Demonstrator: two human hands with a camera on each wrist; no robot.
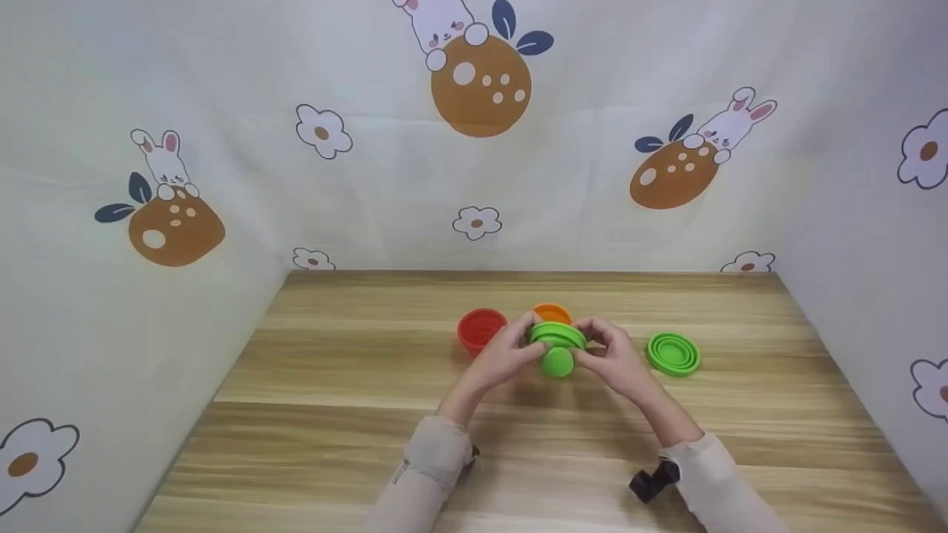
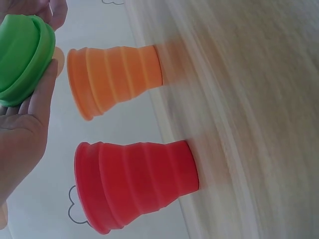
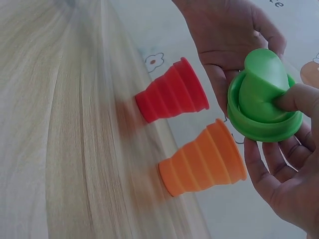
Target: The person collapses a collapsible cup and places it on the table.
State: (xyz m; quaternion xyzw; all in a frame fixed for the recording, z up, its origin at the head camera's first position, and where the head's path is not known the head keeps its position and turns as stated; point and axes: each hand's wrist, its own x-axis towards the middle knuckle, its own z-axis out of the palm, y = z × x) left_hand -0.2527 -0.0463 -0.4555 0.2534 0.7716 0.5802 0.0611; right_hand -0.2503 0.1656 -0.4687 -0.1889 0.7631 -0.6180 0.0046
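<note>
Both hands hold a green collapsible cup [image 1: 559, 334] above the table, partly folded, with its small round base [image 1: 558, 362] towards me. My left hand [image 1: 506, 354] grips one side of its rim. On the other side, my right hand [image 1: 613, 360] has its fingers under the rim, and its thumb [image 3: 298, 98] presses into the cup's soft wall, as the right wrist view shows. That wall is dented and the base end [image 3: 264, 67] leans over.
An extended red cup [image 2: 134, 184] and a smaller extended orange cup [image 2: 117, 74] stand upright on the wooden table [image 1: 333, 444], just beyond the hands. To the right lies another green cup [image 1: 673, 354], collapsed flat. Patterned cloth [image 1: 385, 185] encloses the table's back and sides.
</note>
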